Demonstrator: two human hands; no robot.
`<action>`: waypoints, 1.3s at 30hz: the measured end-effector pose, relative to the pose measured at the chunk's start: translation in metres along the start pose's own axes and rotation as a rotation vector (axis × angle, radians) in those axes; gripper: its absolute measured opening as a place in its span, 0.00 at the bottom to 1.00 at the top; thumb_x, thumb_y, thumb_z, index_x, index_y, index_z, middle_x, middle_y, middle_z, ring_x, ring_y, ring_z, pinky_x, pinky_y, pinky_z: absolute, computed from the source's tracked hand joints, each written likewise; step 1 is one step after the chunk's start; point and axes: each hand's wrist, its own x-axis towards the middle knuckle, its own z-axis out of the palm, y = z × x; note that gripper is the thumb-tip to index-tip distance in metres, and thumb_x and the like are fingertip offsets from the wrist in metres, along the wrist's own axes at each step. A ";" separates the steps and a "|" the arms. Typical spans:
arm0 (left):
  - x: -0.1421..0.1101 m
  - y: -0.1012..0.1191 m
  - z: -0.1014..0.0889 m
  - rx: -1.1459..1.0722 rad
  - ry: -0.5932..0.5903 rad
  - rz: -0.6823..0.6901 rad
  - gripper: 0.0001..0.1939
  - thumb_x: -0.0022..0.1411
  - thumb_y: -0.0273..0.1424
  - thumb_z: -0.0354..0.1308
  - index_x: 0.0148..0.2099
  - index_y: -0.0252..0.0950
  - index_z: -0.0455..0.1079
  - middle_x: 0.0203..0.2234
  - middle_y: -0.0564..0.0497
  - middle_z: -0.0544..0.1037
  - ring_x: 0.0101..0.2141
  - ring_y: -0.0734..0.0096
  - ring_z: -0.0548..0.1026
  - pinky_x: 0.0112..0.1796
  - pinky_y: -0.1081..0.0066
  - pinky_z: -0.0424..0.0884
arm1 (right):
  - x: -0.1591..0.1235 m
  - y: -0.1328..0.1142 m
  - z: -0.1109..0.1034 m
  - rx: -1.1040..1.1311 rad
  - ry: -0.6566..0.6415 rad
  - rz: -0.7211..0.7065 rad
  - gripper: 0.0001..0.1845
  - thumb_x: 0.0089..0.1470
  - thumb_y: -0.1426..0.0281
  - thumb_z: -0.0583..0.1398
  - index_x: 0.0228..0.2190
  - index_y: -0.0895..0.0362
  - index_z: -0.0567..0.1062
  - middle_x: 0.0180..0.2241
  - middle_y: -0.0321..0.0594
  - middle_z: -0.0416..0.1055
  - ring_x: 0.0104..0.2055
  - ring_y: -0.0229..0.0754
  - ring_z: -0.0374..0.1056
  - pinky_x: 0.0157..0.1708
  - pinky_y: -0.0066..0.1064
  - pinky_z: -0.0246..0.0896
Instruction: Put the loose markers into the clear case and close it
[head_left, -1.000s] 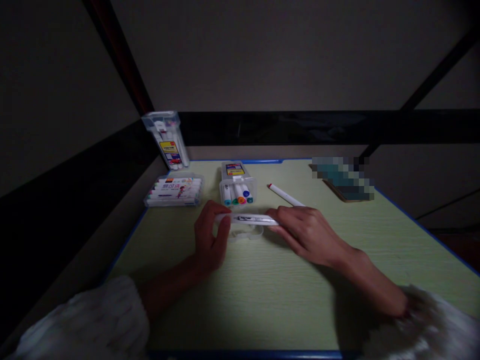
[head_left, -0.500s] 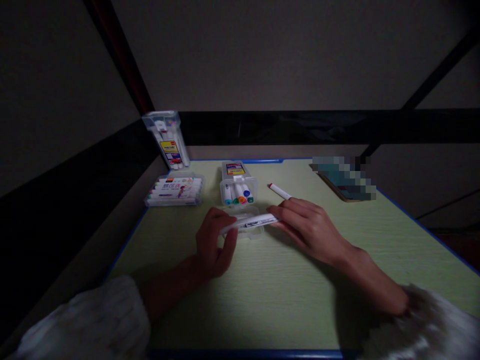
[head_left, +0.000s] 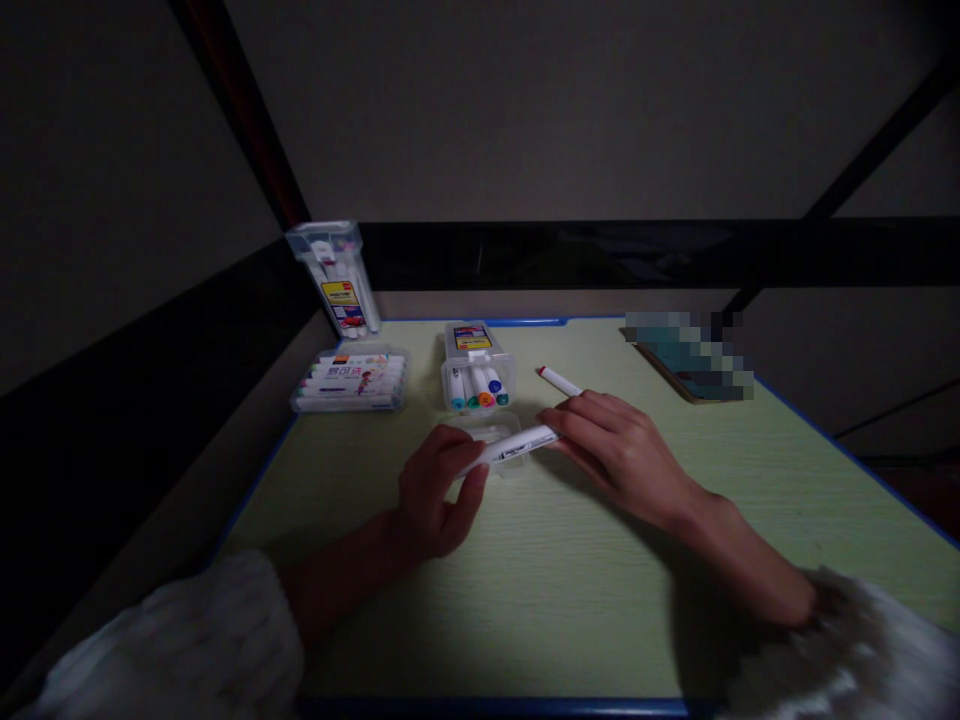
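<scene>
A white marker [head_left: 523, 442] with dark print is held level between both hands, above the table. My left hand [head_left: 439, 490] pinches its left end between thumb and fingers. Around its right end are the fingers of my right hand [head_left: 619, 450], which hide that tip. Just behind the marker lies a clear plastic case [head_left: 474, 365], its lid [head_left: 514, 462] folded down toward me. Several markers with coloured ends [head_left: 480, 388] show in the case's mouth. Another white marker with a red end [head_left: 556, 380] rests on the table, partly behind my right hand.
On the left, a clear marker box [head_left: 351, 380] lies flat, and behind it a tall marker case [head_left: 337, 285] stands upright by the wall. A teal, partly blurred flat object [head_left: 690, 360] sits at the back right of the pale green table [head_left: 510, 620], which has blue edges.
My left hand has shifted slightly to the right along the marker, and the marker's left end sits a little lower. The right hand has hardly moved.
</scene>
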 end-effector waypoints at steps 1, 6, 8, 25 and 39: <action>0.000 0.000 0.000 -0.003 -0.004 -0.002 0.09 0.57 0.21 0.49 0.41 0.33 0.62 0.29 0.51 0.65 0.28 0.75 0.67 0.27 0.76 0.67 | 0.000 0.000 0.000 -0.004 0.002 -0.001 0.15 0.60 0.67 0.48 0.36 0.62 0.71 0.29 0.44 0.70 0.31 0.41 0.62 0.31 0.32 0.57; -0.001 0.000 0.000 -0.029 -0.029 -0.029 0.10 0.58 0.20 0.48 0.42 0.32 0.64 0.30 0.50 0.67 0.30 0.76 0.67 0.29 0.77 0.67 | -0.002 0.002 0.001 -0.040 0.019 -0.003 0.15 0.60 0.67 0.47 0.36 0.61 0.71 0.29 0.44 0.70 0.31 0.42 0.62 0.31 0.32 0.57; -0.001 0.000 0.001 -0.035 -0.036 -0.044 0.10 0.58 0.20 0.48 0.43 0.32 0.64 0.31 0.50 0.67 0.31 0.75 0.67 0.30 0.76 0.67 | -0.002 0.002 0.002 -0.046 0.022 -0.002 0.15 0.60 0.67 0.47 0.36 0.61 0.70 0.29 0.44 0.70 0.31 0.42 0.61 0.31 0.32 0.57; -0.004 0.002 0.003 -0.081 -0.134 0.304 0.05 0.59 0.27 0.47 0.39 0.33 0.59 0.23 0.52 0.67 0.22 0.75 0.66 0.23 0.74 0.68 | 0.002 -0.009 0.003 0.014 0.011 -0.036 0.14 0.59 0.71 0.48 0.30 0.60 0.71 0.29 0.43 0.70 0.33 0.42 0.60 0.36 0.34 0.53; -0.002 0.002 0.006 -0.059 -0.125 0.419 0.04 0.60 0.27 0.48 0.36 0.30 0.61 0.21 0.53 0.67 0.21 0.77 0.66 0.22 0.75 0.68 | 0.004 -0.012 0.003 0.030 0.019 -0.040 0.11 0.59 0.71 0.48 0.30 0.58 0.69 0.32 0.43 0.70 0.37 0.44 0.58 0.39 0.37 0.51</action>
